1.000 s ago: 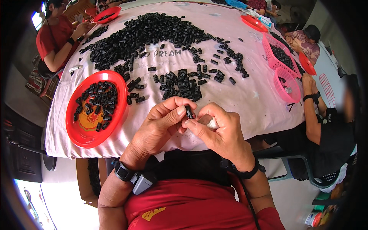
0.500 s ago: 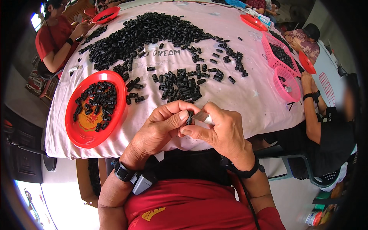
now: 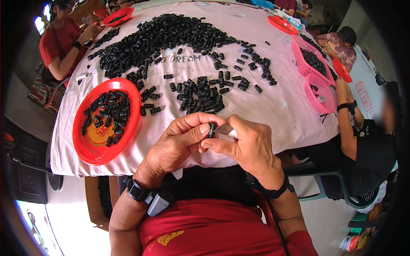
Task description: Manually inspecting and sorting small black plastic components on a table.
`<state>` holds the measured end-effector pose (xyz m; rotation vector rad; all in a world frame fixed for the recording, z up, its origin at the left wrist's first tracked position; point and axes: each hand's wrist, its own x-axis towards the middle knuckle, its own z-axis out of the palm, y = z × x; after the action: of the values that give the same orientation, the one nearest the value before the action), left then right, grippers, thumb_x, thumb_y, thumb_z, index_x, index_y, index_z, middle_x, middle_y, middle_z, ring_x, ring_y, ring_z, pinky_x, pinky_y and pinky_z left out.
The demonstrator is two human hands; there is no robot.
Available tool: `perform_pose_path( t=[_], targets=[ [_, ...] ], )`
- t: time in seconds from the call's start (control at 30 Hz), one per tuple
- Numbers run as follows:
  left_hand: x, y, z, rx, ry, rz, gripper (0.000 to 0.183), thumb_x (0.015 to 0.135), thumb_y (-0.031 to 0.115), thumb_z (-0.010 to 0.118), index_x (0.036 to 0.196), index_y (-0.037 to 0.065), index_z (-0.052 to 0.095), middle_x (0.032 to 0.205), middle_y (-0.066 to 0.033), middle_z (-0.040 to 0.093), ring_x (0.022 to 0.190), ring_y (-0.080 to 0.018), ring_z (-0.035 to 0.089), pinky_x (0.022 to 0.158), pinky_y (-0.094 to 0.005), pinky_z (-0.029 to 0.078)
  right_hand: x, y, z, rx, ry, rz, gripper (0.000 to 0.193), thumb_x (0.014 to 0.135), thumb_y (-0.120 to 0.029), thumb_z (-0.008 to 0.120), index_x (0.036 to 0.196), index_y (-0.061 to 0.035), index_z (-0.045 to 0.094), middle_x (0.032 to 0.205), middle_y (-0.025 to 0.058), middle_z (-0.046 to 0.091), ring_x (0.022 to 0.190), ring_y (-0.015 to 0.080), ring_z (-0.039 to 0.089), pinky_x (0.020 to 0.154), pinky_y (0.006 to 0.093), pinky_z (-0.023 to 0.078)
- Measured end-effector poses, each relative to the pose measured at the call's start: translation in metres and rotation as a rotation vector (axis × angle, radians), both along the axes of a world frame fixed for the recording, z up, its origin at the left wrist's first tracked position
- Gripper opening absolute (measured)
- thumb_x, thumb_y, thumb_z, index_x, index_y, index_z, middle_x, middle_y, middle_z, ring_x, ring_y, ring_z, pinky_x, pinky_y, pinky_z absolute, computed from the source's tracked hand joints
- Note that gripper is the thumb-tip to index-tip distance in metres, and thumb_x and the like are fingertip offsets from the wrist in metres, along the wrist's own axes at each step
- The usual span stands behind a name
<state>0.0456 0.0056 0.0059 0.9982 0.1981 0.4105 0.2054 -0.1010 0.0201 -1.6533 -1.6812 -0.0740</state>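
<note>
Here, at the near edge of the worktop, the left hand and right hand both pinch one small black piece between fingertips, with a red plate to the left.

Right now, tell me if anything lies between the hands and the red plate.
Nothing visible does. Both the left hand and right hand pinch a small black part over the table's near edge; only bare pink cloth lies between them and the red plate.
</note>
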Motion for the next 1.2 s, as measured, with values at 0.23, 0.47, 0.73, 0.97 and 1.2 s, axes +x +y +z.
perform_pose_path(
  t=[0.23,0.47,0.73,0.97,1.2],
  targets=[
    [0.001,-0.002,0.001,-0.021,-0.004,0.008,0.028,0.098,0.018,0.055,0.120,0.001,0.060,0.090,0.0023,0.061,0.072,-0.0037,0.048,0.066,-0.0183,0.041,-0.001,0.001,-0.001,0.069,-0.039,0.001,0.050,0.075,-0.055,0.073,0.077,-0.0059,0.061,0.057,0.0071,0.058,0.049,0.0220,0.061,0.043,0.0332,0.045],
    [-0.001,-0.001,0.001,-0.024,-0.004,-0.012,0.026,0.098,0.017,0.056,0.118,0.002,0.062,0.090,0.0021,0.061,0.072,-0.0041,0.048,0.067,-0.0188,0.041,-0.003,0.000,0.001,0.052,-0.020,-0.010,0.049,0.076,-0.053,0.073,0.076,-0.0056,0.061,0.058,0.0079,0.059,0.050,0.0230,0.062,0.044,0.0339,0.045],
    [0.003,-0.004,0.004,-0.005,0.013,0.013,0.025,0.097,0.017,0.056,0.116,0.001,0.062,0.091,0.0005,0.063,0.072,-0.0043,0.049,0.068,-0.0199,0.043,-0.001,-0.001,0.002,0.013,-0.009,0.016,0.050,0.075,-0.054,0.073,0.076,-0.0055,0.061,0.058,0.0078,0.059,0.050,0.0232,0.062,0.044,0.0340,0.046],
    [0.000,-0.001,-0.001,-0.003,0.000,-0.003,0.025,0.098,0.017,0.056,0.116,0.001,0.062,0.091,0.0007,0.062,0.073,-0.0042,0.049,0.068,-0.0193,0.043,-0.001,0.000,0.000,0.013,-0.058,0.005,0.049,0.075,-0.054,0.073,0.077,-0.0059,0.062,0.057,0.0069,0.059,0.049,0.0218,0.062,0.044,0.0337,0.045],
    [0.001,-0.002,-0.002,-0.032,-0.019,0.015,0.025,0.097,0.017,0.057,0.116,0.001,0.062,0.088,0.0011,0.062,0.072,-0.0039,0.050,0.068,-0.0190,0.043,-0.003,0.000,-0.002,0.055,-0.002,0.008,0.052,0.074,-0.057,0.073,0.076,-0.0060,0.061,0.057,0.0063,0.059,0.048,0.0212,0.061,0.043,0.0331,0.045]
  ],
)
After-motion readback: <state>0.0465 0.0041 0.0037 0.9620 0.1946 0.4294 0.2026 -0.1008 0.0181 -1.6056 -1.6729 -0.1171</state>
